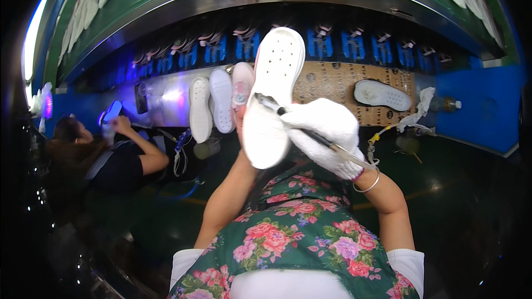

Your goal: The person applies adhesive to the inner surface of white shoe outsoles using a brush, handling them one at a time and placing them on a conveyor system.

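Above the near edge of the bench, a white sole is held up between the two hands, its dotted end pointing away. The left hand grips it at the left edge; most of its fingers lie hidden behind the sole, so their exact placing cannot be told. The gloved right hand is over the sole's right side, its fingers closed around a slim tool whose tip meets the sole's upper surface, ahead of the fingers and to their left. Just left of the sole stands a pink shoe; a dark-edged sole lies well to the right.
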A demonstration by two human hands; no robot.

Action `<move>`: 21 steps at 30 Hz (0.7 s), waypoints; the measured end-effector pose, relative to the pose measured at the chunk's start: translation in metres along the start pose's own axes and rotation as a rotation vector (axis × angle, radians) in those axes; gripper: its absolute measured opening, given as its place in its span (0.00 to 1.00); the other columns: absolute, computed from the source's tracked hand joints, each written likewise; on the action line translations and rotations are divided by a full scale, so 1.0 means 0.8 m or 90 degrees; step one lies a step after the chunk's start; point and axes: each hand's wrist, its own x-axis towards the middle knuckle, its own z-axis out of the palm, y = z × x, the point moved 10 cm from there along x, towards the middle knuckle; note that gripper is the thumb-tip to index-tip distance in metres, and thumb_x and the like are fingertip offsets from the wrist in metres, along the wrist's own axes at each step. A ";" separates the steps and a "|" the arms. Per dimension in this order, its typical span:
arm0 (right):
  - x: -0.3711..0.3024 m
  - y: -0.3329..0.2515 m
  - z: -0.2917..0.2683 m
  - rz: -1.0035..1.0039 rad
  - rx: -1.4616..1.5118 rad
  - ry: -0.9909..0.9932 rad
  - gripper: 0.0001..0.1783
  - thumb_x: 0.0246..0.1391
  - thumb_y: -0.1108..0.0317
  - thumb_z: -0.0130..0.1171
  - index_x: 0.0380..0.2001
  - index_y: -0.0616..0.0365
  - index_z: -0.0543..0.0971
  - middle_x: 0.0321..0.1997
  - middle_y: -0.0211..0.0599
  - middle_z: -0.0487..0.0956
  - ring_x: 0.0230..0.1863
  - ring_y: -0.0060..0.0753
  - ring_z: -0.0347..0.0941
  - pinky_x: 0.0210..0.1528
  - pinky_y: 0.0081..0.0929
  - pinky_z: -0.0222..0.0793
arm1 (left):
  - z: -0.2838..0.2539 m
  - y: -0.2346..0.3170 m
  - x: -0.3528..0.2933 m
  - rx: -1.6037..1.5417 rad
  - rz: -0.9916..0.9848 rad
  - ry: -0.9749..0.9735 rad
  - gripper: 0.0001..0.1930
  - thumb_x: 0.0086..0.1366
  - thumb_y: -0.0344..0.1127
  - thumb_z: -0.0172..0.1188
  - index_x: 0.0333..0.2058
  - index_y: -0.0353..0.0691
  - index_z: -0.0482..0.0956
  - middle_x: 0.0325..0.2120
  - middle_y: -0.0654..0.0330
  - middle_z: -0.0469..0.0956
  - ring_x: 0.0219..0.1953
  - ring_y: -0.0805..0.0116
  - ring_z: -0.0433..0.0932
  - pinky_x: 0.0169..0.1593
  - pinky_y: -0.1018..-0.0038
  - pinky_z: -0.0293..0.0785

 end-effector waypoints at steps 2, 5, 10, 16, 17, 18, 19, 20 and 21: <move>-0.003 -0.004 -0.001 0.012 -0.013 0.030 0.12 0.46 0.76 0.71 0.37 0.56 0.87 0.34 0.38 0.86 0.32 0.38 0.83 0.37 0.30 0.77 | 0.020 -0.019 0.009 0.023 -0.018 -0.083 0.52 0.58 0.65 0.60 0.73 0.42 0.53 0.68 0.36 0.61 0.65 0.38 0.67 0.68 0.46 0.65; 0.000 -0.014 -0.005 0.021 -0.014 0.068 0.11 0.45 0.75 0.73 0.36 0.56 0.87 0.32 0.38 0.85 0.32 0.38 0.83 0.37 0.30 0.77 | 0.009 -0.037 0.009 -0.067 -0.022 -0.033 0.57 0.54 0.76 0.60 0.73 0.46 0.54 0.65 0.38 0.65 0.63 0.39 0.71 0.65 0.43 0.68; 0.018 -0.031 -0.010 -0.026 -0.036 0.091 0.14 0.45 0.76 0.71 0.39 0.58 0.88 0.37 0.41 0.86 0.38 0.42 0.84 0.44 0.35 0.78 | -0.021 -0.041 0.004 0.126 -0.022 0.113 0.59 0.52 0.86 0.51 0.73 0.48 0.55 0.65 0.48 0.68 0.66 0.48 0.68 0.69 0.48 0.65; 0.022 -0.031 0.003 -0.051 -0.148 0.116 0.22 0.42 0.76 0.70 0.46 0.52 0.88 0.41 0.40 0.86 0.41 0.43 0.83 0.42 0.35 0.77 | -0.051 -0.069 -0.002 0.060 -0.028 0.166 0.59 0.52 0.83 0.56 0.73 0.50 0.56 0.69 0.52 0.64 0.69 0.49 0.64 0.71 0.48 0.62; 0.021 -0.031 0.007 -0.047 -0.167 0.115 0.23 0.42 0.76 0.70 0.46 0.52 0.88 0.40 0.40 0.86 0.40 0.42 0.83 0.42 0.35 0.77 | -0.059 -0.071 -0.004 0.049 -0.041 0.167 0.58 0.52 0.82 0.57 0.73 0.50 0.56 0.69 0.52 0.64 0.69 0.49 0.65 0.71 0.48 0.62; 0.020 -0.033 0.007 -0.051 -0.149 0.127 0.21 0.43 0.76 0.71 0.45 0.52 0.88 0.39 0.38 0.86 0.39 0.40 0.83 0.41 0.35 0.76 | -0.063 -0.073 -0.006 0.066 -0.057 0.159 0.57 0.52 0.81 0.58 0.72 0.48 0.59 0.68 0.52 0.66 0.68 0.49 0.66 0.71 0.49 0.62; 0.018 -0.034 0.009 -0.046 -0.134 0.135 0.21 0.43 0.76 0.71 0.45 0.53 0.88 0.38 0.38 0.86 0.39 0.40 0.83 0.41 0.35 0.76 | -0.073 -0.075 -0.008 0.027 -0.066 0.167 0.57 0.52 0.81 0.58 0.71 0.48 0.60 0.67 0.52 0.67 0.67 0.50 0.67 0.71 0.49 0.62; 0.016 -0.034 0.013 -0.040 -0.120 0.144 0.21 0.43 0.76 0.71 0.44 0.53 0.88 0.38 0.38 0.86 0.38 0.40 0.83 0.40 0.34 0.76 | -0.079 -0.080 -0.007 -0.011 -0.075 0.174 0.56 0.53 0.81 0.57 0.71 0.47 0.61 0.66 0.52 0.68 0.67 0.50 0.68 0.71 0.50 0.62; 0.017 -0.035 0.014 -0.034 -0.105 0.153 0.20 0.43 0.76 0.71 0.44 0.54 0.88 0.37 0.37 0.86 0.38 0.40 0.83 0.40 0.34 0.76 | -0.084 -0.084 -0.007 -0.049 -0.083 0.182 0.55 0.53 0.81 0.57 0.70 0.47 0.61 0.66 0.52 0.69 0.66 0.50 0.69 0.71 0.50 0.63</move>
